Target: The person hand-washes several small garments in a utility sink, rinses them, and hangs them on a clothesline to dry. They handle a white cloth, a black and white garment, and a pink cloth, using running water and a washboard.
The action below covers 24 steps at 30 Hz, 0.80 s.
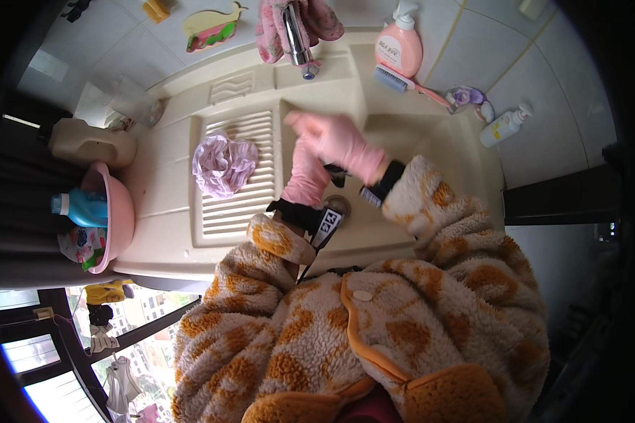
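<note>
Both my hands wear pink gloves and meet above the basin point(423, 134). My left hand point(307, 173) is lower and partly behind my right hand point(342, 144), which crosses over it; its fingers are hidden. The right hand's fingers are blurred, and I cannot make out whether anything is between the hands. A small dark shape point(337, 176), too hidden to name, shows below them. A crumpled lilac cloth point(224, 163) lies on the ridged washboard point(267, 211) to the left. The chrome faucet point(296, 42), with pink towels point(324, 21) behind it, stands above the basin.
At left are a pink tub point(120, 218) holding a blue bottle point(85, 208) and a beige jug point(92, 144). A pink pump bottle point(398, 53), a brush point(395, 79) and a white bottle point(504, 127) line the back right. Hanging items point(120, 381) show by the window.
</note>
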Each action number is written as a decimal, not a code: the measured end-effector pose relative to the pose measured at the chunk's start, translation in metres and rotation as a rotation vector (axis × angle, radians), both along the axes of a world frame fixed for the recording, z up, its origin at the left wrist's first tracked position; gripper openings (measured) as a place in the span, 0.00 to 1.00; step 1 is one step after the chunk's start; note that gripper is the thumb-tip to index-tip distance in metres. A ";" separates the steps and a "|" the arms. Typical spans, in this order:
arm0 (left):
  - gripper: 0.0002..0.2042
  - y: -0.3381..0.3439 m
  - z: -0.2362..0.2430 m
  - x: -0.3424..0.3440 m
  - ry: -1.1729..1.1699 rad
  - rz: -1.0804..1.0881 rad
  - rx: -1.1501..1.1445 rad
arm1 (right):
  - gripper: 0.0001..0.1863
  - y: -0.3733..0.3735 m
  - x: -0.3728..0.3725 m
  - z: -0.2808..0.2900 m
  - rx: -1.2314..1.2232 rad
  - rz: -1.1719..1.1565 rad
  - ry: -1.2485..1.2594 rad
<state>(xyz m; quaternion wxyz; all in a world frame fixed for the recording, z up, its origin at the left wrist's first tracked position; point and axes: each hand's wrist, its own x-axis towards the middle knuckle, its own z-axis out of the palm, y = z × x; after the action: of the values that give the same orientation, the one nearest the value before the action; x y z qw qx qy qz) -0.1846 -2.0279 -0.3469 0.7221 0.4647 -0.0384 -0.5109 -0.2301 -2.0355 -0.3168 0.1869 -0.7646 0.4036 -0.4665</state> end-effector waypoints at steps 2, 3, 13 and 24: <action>0.18 0.002 -0.014 0.010 0.300 -0.514 0.088 | 0.11 -0.009 -0.004 -0.009 0.016 -0.190 0.058; 0.19 0.004 -0.024 0.015 0.408 -0.380 -0.354 | 0.12 -0.010 -0.004 -0.012 0.047 -0.058 0.109; 0.16 -0.015 -0.093 0.025 0.492 -0.248 -0.339 | 0.12 -0.009 -0.002 -0.018 -0.026 0.080 0.203; 0.14 0.008 -0.054 0.044 -0.047 -0.794 -0.065 | 0.12 -0.013 0.000 -0.026 0.001 0.174 0.163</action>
<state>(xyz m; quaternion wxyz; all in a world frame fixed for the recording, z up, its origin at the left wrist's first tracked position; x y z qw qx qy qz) -0.1407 -2.0195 -0.4010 0.4817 0.4025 -0.2478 -0.7379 -0.2302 -2.0487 -0.3426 0.1937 -0.8319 0.3500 -0.3846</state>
